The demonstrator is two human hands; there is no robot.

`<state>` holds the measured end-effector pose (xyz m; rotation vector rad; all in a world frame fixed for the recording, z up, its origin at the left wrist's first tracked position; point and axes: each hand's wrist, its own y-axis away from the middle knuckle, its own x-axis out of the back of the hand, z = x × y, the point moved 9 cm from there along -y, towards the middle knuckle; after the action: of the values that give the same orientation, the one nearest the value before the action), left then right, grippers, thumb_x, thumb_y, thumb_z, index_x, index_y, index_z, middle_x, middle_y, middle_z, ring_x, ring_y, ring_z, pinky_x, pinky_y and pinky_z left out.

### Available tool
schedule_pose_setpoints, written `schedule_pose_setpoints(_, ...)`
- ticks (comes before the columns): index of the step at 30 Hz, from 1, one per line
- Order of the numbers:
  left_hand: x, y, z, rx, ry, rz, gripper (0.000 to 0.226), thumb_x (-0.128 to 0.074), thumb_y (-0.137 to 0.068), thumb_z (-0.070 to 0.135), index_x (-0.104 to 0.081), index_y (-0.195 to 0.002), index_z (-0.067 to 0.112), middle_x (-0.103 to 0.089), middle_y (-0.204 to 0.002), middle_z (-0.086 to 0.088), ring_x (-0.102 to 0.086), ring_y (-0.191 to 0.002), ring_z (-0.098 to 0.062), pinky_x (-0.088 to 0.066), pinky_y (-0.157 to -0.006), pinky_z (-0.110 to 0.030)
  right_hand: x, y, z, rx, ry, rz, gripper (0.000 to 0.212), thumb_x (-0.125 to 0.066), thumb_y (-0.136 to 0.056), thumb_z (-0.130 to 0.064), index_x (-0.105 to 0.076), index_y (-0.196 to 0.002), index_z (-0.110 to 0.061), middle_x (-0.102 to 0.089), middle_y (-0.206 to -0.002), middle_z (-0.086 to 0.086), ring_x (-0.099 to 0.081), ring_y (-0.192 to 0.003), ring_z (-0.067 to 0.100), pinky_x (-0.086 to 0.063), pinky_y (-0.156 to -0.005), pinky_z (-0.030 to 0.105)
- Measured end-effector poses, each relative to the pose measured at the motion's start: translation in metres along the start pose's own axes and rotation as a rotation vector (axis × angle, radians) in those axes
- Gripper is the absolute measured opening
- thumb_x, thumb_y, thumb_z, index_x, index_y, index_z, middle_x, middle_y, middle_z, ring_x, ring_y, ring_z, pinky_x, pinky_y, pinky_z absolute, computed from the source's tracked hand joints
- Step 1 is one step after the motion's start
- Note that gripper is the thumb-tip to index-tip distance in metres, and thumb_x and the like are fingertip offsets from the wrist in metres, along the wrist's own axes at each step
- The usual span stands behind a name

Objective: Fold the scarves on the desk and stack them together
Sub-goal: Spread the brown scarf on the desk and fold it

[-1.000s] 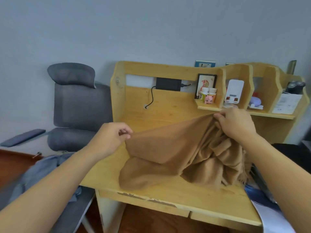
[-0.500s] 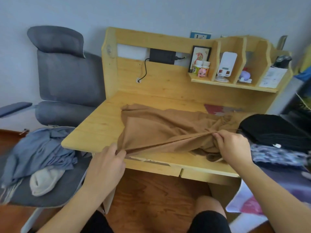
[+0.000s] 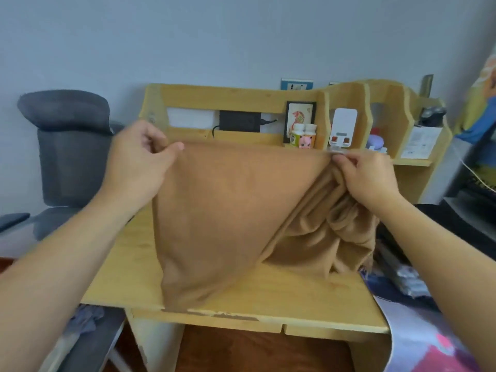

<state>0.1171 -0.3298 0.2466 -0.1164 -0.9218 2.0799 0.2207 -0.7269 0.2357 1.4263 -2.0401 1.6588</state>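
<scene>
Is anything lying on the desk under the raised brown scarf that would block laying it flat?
Nothing visible. The left hand and right hand pinch the brown scarf's top edge. The bare desk shows around it; what lies under the bunched right part is hidden.

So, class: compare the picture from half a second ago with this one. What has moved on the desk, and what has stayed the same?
Both hands rose from the desk's front edge, lifting the brown scarf's top edge taut in front of the shelf; its lower part drapes on the desk. The left hand and right hand still pinch the same edge. The shelf items look unmoved.
</scene>
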Motion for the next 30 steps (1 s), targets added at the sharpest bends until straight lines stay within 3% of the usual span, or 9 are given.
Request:
schedule_pose_setpoints(4,-0.026,-0.107,0.012,-0.063,-0.065,-0.101,0.037,-0.079,-0.086,0.023,-0.063,-0.113,0.042,-0.067,-0.103,-0.011,-0.061,-0.092,-0.024,-0.049,-0.085,-0.038,0.011,-0.093,-0.004,-0.038,-0.020,0.002,0.038,-0.054,-0.102,-0.035,-0.071,-0.078,-0.012,-0.066,-0.072,0.006,-0.056,-0.074,0.024,-0.033,-0.065,0.034)
schedule_pose_setpoints(7,-0.037,-0.193,0.031,-0.082,-0.395,-0.139,0.020,-0.073,-0.092,0.018,-0.076,-0.112,0.019,-0.073,-0.114,-0.007,-0.065,-0.111,-0.023,-0.044,-0.093,-0.026,0.010,-0.165,-0.022,0.005,0.039,-0.036,0.037,-0.056,-0.100,-0.040,-0.074,-0.078,-0.017,-0.069,-0.077,0.010,-0.063,-0.082,0.032,-0.035,-0.060,0.034)
schedule_pose_setpoints(11,-0.027,-0.279,0.081,-0.057,-0.473,-0.049,0.005,-0.072,-0.093,0.018,-0.074,-0.093,0.013,-0.071,-0.104,-0.007,-0.064,-0.101,-0.024,-0.043,-0.084,-0.026,0.016,-0.243,-0.062,0.045,0.106,-0.111,0.040,-0.056,-0.101,-0.038,-0.059,-0.065,-0.021,-0.069,-0.085,0.016,-0.064,-0.094,0.036,-0.038,-0.070,0.034)
schedule_pose_setpoints(15,0.005,-0.349,0.129,0.141,-0.142,0.000,0.007,-0.069,-0.095,0.019,-0.064,-0.093,0.014,-0.062,-0.101,-0.006,-0.056,-0.094,-0.021,-0.044,-0.076,-0.029,0.072,-0.321,-0.097,0.041,0.075,-0.148,0.047,-0.056,-0.100,-0.039,-0.056,-0.058,-0.019,-0.056,-0.062,-0.001,-0.061,-0.082,0.033,-0.037,-0.069,0.034)
schedule_pose_setpoints(19,0.043,-0.400,0.208,0.113,0.092,0.083,0.021,-0.058,-0.100,0.021,-0.047,-0.083,0.023,-0.052,-0.089,-0.001,-0.048,-0.080,-0.016,-0.036,-0.068,-0.031,0.162,-0.393,-0.158,0.097,0.054,-0.038,0.045,-0.054,-0.101,-0.038,-0.054,-0.060,-0.019,-0.053,-0.062,-0.001,-0.053,-0.076,0.030,-0.034,-0.067,0.035)
schedule_pose_setpoints(21,0.058,-0.412,0.236,0.028,0.038,0.132,0.018,-0.052,-0.104,0.021,-0.045,-0.087,0.022,-0.047,-0.083,0.004,-0.044,-0.074,-0.013,-0.035,-0.065,-0.030,0.183,-0.415,-0.177,0.138,0.103,-0.051,0.042,-0.053,-0.102,-0.039,-0.055,-0.064,-0.021,-0.054,-0.070,0.001,-0.054,-0.081,0.030,-0.037,-0.070,0.035)
schedule_pose_setpoints(24,0.053,-0.408,0.243,-0.001,-0.316,0.028,0.012,-0.047,-0.106,0.022,-0.048,-0.097,0.014,-0.052,-0.087,-0.001,-0.051,-0.082,-0.022,-0.039,-0.070,-0.034,0.165,-0.414,-0.185,0.167,0.306,-0.306,0.036,-0.053,-0.102,-0.041,-0.062,-0.074,-0.020,-0.065,-0.086,0.008,-0.061,-0.096,0.034,-0.042,-0.076,0.035)
schedule_pose_setpoints(28,0.073,-0.394,0.275,-0.167,-0.202,0.353,0.011,-0.042,-0.106,0.023,-0.041,-0.099,0.015,-0.055,-0.082,0.002,-0.050,-0.070,-0.015,-0.038,-0.063,-0.030,0.202,-0.419,-0.193,0.106,0.236,0.099,0.040,-0.046,-0.103,-0.042,-0.070,-0.096,-0.012,-0.067,-0.104,0.020,-0.058,-0.101,0.043,-0.038,-0.074,0.039)
schedule_pose_setpoints(30,0.066,-0.398,0.279,-0.145,-0.187,0.301,0.011,-0.042,-0.106,0.021,-0.039,-0.097,0.016,-0.047,-0.078,0.008,-0.044,-0.067,-0.010,-0.035,-0.060,-0.030,0.205,-0.422,-0.188,0.053,0.232,0.095,0.040,-0.047,-0.102,-0.043,-0.071,-0.096,-0.012,-0.067,-0.106,0.021,-0.058,-0.102,0.043,-0.037,-0.075,0.039)
